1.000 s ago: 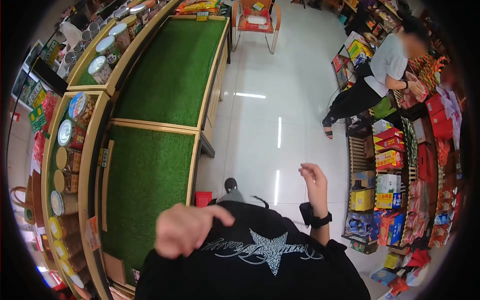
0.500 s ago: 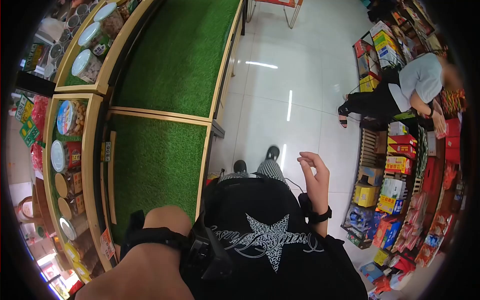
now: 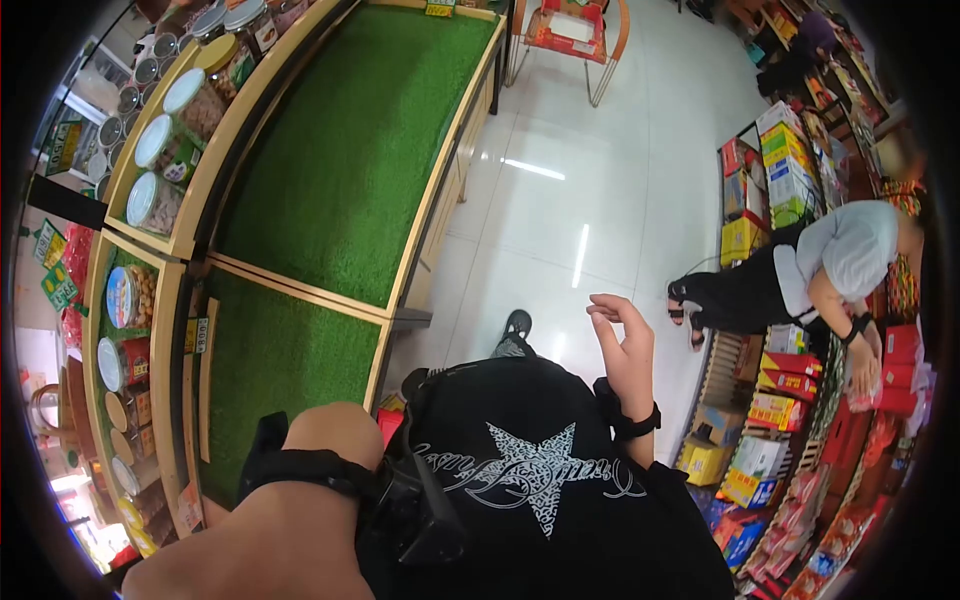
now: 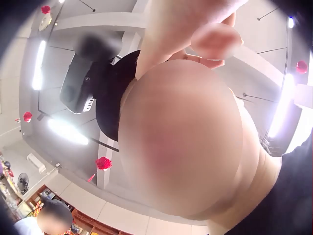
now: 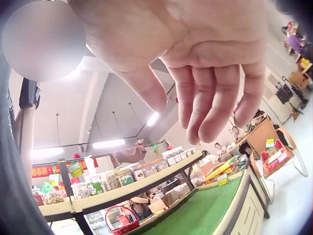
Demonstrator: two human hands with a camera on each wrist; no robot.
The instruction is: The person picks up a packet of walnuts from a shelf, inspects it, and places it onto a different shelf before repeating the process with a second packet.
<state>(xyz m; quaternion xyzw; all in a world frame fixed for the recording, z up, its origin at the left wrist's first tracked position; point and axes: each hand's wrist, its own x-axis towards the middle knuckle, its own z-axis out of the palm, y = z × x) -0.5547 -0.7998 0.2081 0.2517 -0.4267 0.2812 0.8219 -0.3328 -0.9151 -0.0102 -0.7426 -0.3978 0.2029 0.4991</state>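
My left hand (image 3: 250,550) is raised close to the head camera at the lower left, its fingers outside the head view. The left wrist view shows this hand (image 4: 176,34) beside the wearer's head and a black head-worn device (image 4: 117,93); whether it grips the device is hidden. My right hand (image 3: 630,355) hangs in the air over the floor, right of the black shirt (image 3: 530,490), fingers loosely bent and holding nothing. In the right wrist view, the right hand's palm (image 5: 195,34) shows with its fingers relaxed.
A green-lined display table (image 3: 340,150) runs along the left, beside a shelf of jars (image 3: 155,205). A red-seated chair (image 3: 570,30) stands beyond. At the right, a person in a white shirt (image 3: 845,245) bends over shelves of boxes (image 3: 755,470).
My left hand has risen from in front of the shirt toward the head. The right hand stays raised much as before. The head view has shifted, and the other person appears farther right and lower.
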